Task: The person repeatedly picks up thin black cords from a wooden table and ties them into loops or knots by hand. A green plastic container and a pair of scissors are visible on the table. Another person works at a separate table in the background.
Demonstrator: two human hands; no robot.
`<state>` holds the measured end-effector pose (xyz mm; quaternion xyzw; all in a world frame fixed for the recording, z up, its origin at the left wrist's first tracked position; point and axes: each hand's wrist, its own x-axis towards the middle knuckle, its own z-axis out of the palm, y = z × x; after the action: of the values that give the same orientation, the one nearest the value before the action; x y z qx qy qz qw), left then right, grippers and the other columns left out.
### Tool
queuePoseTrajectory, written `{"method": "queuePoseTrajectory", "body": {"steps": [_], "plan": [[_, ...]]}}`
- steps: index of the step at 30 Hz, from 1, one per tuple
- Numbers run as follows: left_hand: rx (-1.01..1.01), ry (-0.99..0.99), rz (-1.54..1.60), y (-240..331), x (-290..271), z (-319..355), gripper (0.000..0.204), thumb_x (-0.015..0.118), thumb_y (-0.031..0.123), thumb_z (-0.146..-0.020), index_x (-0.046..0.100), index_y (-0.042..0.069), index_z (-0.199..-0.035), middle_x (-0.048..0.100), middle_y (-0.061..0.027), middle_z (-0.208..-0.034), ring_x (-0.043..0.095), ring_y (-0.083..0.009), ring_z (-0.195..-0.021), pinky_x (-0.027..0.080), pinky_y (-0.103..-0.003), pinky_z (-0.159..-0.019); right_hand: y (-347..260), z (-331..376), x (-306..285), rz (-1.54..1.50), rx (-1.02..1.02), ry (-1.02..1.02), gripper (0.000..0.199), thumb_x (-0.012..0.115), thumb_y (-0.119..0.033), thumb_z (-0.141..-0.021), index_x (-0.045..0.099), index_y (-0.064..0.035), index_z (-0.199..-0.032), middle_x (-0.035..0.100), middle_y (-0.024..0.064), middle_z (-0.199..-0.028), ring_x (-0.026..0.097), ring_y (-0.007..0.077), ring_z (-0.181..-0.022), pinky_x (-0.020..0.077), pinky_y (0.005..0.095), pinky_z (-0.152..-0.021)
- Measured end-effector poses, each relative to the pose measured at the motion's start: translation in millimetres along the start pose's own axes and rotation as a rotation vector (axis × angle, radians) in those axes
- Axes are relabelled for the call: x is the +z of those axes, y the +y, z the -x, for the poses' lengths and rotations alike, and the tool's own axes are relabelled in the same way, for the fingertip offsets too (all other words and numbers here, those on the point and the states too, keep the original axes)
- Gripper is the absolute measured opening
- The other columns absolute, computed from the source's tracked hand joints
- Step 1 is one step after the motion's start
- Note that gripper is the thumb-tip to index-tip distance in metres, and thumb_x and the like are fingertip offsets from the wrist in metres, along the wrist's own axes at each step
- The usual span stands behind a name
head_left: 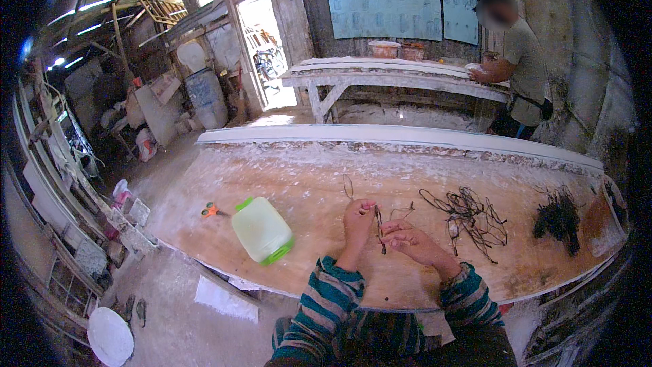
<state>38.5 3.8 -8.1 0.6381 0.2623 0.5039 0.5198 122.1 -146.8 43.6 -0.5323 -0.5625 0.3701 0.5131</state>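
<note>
My left hand (358, 223) is above the wooden tabletop, thumb and fingers pinched on a thin dark cord (379, 238). The cord hangs down between my two hands, and a thin loop (348, 187) stands out beyond the left fingertips. From the right, my right hand (413, 240) meets the same cord, its fingertips closed loosely at it; the exact grip is small in view. Just past the right hand lies another short piece of cord (402, 212). A loose tangle of dark cords (468, 221) spreads to the right of it.
Left on the table (197, 231) are orange-handled scissors (213, 210) and a pale container with green clips (261, 230). A dark bundle of cords (558, 221) lies at the right end. A long white strip (394, 137) edges the far side. Beyond, a person (526, 61) stands at a bench (407, 73).
</note>
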Motion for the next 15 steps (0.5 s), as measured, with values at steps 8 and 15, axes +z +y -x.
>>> {"method": "queuePoseTrajectory", "body": {"steps": [8, 15], "plan": [[-0.085, -0.024, 0.005, -5.2, 2.2, 1.3, 0.01, 0.057, -0.001, -0.076, 0.062, 0.002, -0.083, 0.062, -0.0041, -0.076, 0.054, -0.0106, -0.067, 0.043, -0.022, -0.061, 8.8, -1.8, -1.0, 0.079, -0.12, 0.056, 0.013, 0.064, -0.013, -0.077, 0.063, -0.0046, -0.086, 0.056, 0.0068, -0.102, 0.052, 0.0184, -0.099, 0.0413, 0.0303, -0.086], [-0.214, -0.122, 0.171, 4.4, -2.0, 3.5, 0.009, 0.057, -0.001, -0.075, 0.062, 0.002, -0.082, 0.062, -0.0023, -0.074, 0.052, -0.0076, -0.064, 0.041, -0.02, -0.058, 7.0, 1.5, 9.9, 0.004, -0.063, 0.03, 0.01, 0.063, -0.014, -0.079, 0.063, -0.0052, -0.083, 0.056, 0.0076, -0.098, 0.05, 0.0184, -0.1, 0.0381, 0.0312, -0.087]]}}
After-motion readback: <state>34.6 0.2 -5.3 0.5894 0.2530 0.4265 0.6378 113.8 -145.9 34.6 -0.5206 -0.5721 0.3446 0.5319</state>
